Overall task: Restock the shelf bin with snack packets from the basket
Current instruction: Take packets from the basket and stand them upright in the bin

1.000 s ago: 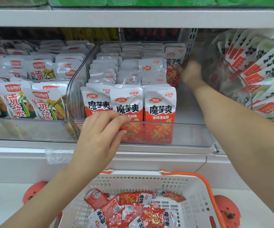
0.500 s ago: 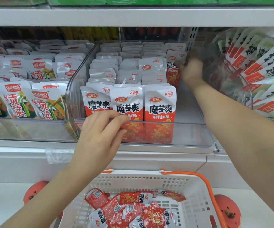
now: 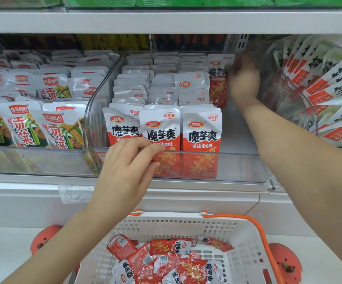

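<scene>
The clear shelf bin (image 3: pixel 237 167) holds rows of white-and-red snack packets (image 3: pixel 161 130) standing upright. My left hand (image 3: pixel 125 173) grips the bin's front rim, fingers over the top and thumb on the front wall. My right hand (image 3: pixel 245 78) reaches deep into the bin's back right and holds one snack packet (image 3: pixel 218 83) upright by its top corner, beside the rear rows. Below the shelf, the white basket (image 3: pixel 186 224) contains several loose red packets (image 3: pixel 166 261).
A bare strip of bin floor (image 3: pixel 233 136) runs along the right side under my forearm. A bin of green-printed packets (image 3: pixel 32 124) sits to the left, another packet bin (image 3: pixel 330 83) to the right. The upper shelf (image 3: pixel 166 21) hangs close above. The basket's orange handle (image 3: pixel 258 232) lies at its right.
My right hand has carried its packet farther back and slightly up in the bin, and the packet now stands upright against the rear rows. My left hand has stayed on the rim.
</scene>
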`<move>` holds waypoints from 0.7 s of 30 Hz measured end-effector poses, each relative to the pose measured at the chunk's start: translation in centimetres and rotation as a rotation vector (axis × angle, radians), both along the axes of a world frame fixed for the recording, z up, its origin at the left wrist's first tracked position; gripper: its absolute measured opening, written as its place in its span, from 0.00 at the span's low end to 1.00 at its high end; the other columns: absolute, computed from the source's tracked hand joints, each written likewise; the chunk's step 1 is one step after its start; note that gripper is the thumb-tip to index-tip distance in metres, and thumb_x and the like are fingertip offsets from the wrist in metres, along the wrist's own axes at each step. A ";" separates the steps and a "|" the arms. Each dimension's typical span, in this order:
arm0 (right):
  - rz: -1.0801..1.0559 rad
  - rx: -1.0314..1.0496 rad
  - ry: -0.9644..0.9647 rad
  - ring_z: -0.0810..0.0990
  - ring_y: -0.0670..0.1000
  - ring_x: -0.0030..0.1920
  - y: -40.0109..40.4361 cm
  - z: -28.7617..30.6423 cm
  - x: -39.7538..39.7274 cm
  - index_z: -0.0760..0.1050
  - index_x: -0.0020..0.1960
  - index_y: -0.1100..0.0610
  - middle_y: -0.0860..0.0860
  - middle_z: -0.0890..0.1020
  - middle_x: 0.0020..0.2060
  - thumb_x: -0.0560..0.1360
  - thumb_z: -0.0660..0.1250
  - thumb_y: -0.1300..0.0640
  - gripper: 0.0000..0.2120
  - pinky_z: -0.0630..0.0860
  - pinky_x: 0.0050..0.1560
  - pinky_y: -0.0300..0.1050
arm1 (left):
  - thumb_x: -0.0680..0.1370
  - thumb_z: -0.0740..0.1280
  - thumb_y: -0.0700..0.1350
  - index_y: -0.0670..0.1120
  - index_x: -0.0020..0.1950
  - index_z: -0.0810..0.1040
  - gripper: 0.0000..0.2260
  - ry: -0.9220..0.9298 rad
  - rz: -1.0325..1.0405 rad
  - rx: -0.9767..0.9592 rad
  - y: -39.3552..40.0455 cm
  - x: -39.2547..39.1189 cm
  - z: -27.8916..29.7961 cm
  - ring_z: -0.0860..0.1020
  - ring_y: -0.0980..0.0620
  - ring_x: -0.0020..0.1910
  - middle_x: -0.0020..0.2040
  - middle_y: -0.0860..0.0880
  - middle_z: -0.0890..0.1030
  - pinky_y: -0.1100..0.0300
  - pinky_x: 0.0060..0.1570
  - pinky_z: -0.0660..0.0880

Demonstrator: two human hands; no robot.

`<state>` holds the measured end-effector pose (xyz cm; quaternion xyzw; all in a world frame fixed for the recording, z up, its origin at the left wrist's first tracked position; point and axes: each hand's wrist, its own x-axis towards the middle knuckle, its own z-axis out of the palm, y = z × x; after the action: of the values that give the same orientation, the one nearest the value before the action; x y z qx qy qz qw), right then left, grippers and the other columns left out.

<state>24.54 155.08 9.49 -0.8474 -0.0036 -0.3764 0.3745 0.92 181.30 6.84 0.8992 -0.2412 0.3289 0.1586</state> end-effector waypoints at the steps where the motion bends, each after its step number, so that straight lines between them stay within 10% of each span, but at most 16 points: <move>1: -0.023 -0.016 0.045 0.77 0.54 0.46 0.0 -0.2 0.1 0.74 0.55 0.64 0.57 0.81 0.46 0.77 0.64 0.60 0.10 0.64 0.40 0.39 | 0.75 0.65 0.42 0.46 0.58 0.73 0.12 0.001 0.000 0.000 0.0 0.0 0.0 0.72 0.46 0.50 0.52 0.48 0.73 0.58 0.49 0.63; 15: -0.023 0.044 0.142 0.75 0.55 0.45 0.6 0.1 0.2 0.69 0.60 0.67 0.61 0.78 0.48 0.78 0.62 0.62 0.14 0.66 0.41 0.41 | 0.76 0.64 0.42 0.46 0.58 0.73 0.11 -0.013 0.005 -0.005 -0.2 0.0 0.0 0.72 0.47 0.50 0.52 0.49 0.72 0.60 0.50 0.62; 21: -0.036 0.033 0.295 0.76 0.58 0.60 0.8 -0.4 0.3 0.60 0.70 0.66 0.61 0.76 0.61 0.78 0.63 0.62 0.23 0.69 0.50 0.40 | 0.76 0.64 0.42 0.46 0.58 0.72 0.11 -0.014 0.008 -0.004 -0.2 0.1 -0.1 0.72 0.47 0.50 0.52 0.50 0.71 0.60 0.50 0.62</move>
<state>24.87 155.85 9.11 -0.8870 0.0729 -0.2547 0.3781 0.98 181.14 6.76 0.8975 -0.2380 0.3362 0.1576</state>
